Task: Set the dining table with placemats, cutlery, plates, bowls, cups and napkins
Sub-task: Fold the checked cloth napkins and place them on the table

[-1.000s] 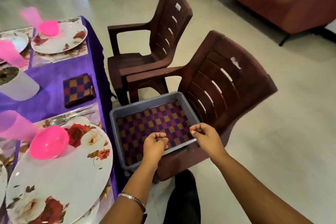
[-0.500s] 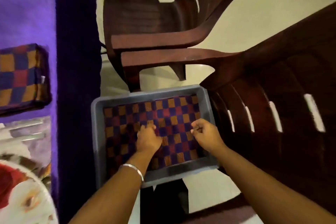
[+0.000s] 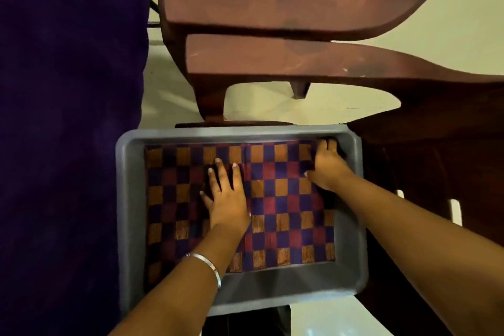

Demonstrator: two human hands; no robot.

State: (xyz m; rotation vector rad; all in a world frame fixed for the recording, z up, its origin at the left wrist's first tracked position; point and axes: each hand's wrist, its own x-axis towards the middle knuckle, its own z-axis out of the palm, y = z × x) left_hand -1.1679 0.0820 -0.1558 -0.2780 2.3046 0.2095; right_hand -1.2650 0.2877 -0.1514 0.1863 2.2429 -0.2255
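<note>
So, fingers first: left hand (image 3: 227, 199) spread flat now, pressing on the checked napkin (image 3: 289, 215), no longer balled up like half a second back. Right hand (image 3: 328, 169) reached to the far right corner, fingertips tucked down at the cloth's edge; gripping it or just touching, can't tell. Probably means getting ready to lift the next napkin out for the table. Napkin lying flat inside the grey tray (image 3: 131, 199) on the brown chair (image 3: 436, 161), long axis left to right, filling the tray floor. Purple tablecloth (image 3: 68, 117) just beside.
</note>
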